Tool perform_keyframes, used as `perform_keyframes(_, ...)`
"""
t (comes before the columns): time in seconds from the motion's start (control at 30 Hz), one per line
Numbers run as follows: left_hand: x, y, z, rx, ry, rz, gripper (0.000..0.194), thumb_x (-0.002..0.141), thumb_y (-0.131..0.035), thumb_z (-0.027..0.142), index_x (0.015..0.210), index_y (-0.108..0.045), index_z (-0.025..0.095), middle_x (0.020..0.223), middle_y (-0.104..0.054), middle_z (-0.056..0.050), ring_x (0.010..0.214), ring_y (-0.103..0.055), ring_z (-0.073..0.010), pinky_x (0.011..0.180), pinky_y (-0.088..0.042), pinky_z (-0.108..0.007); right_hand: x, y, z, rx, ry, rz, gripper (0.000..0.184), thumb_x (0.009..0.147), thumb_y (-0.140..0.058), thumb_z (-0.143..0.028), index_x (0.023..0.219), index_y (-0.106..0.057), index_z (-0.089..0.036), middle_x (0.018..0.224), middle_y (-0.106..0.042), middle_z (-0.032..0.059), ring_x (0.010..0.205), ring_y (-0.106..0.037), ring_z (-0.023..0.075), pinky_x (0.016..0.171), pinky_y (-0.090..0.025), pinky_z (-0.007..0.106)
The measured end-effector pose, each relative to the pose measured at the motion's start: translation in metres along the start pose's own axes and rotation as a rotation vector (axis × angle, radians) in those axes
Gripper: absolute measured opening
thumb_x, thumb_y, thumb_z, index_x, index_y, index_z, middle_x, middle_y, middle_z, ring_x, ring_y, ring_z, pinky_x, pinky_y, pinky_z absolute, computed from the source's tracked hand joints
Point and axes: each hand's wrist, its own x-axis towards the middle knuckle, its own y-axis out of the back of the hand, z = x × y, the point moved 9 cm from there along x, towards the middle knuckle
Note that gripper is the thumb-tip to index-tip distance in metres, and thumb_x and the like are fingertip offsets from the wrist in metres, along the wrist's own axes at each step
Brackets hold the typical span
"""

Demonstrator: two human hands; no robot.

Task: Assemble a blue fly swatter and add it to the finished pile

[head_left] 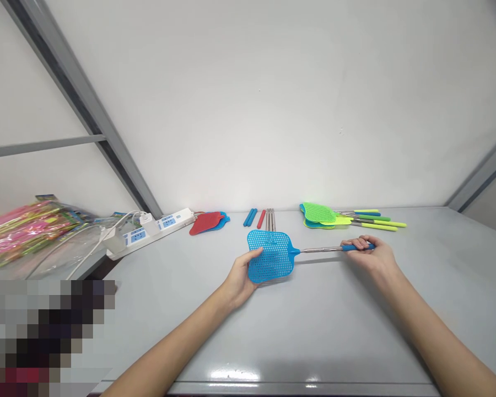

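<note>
The left hand [240, 278] was half open, pinching the edge of a blue plastic fly swatter [275, 256] between the hands; the right hand [370, 255] was closed around its blue grip; the slim steel shaft [318, 250] could have bent under uneven pressure; a loose hold could have dropped the swatter onto the grey table [334, 331].

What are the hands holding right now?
Left hand: holding the blue fly swatter's mesh head, thumb on top.
Right hand: closed around its blue handle.
</note>
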Motion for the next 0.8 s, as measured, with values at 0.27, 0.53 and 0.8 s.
perform_keyframes(0.27,-0.0014,-0.0010,-0.0029,0.044,0.031,0.009,0.035,0.074,-0.051,0.026,0.105,-0.052,0.011,0.104,-0.058,-0.013,0.090,-0.055,-0.0250,0.080,-0.040,-0.040,0.0018,0.0028,0.0010,0.066,-0.028,0.032,0.017,0.070,-0.029,-0.009,0.059,-0.020,-0.018,0.041,-0.020,-0.0076,0.031,-0.022,0.0056,0.036,-0.030,0.022)
perform_keyframes(0.53,-0.0019,-0.0041,0.0006,-0.004,0.023,-0.028,0.033,0.074,-0.050,0.025,0.104,-0.052,0.011,0.103,-0.058,-0.011,0.092,-0.055,-0.0237,0.081,-0.040,-0.039,0.0007,0.0032,-0.0015,0.079,-0.033,0.046,0.017,0.070,-0.028,-0.010,0.059,-0.019,-0.019,0.043,-0.020,-0.0072,0.032,-0.022,0.0059,0.036,-0.028,0.022)
perform_keyframes(0.8,-0.0011,-0.0027,-0.0002,-0.081,0.051,-0.025,0.027,0.074,-0.050,0.023,0.096,-0.054,0.008,0.089,-0.062,-0.010,0.081,-0.059,-0.0197,0.081,-0.042,-0.035,0.0033,0.0063,-0.0024,0.087,-0.030,0.061,0.016,0.068,-0.030,-0.010,0.059,-0.020,-0.018,0.043,-0.019,-0.0075,0.032,-0.022,0.0055,0.036,-0.028,0.022)
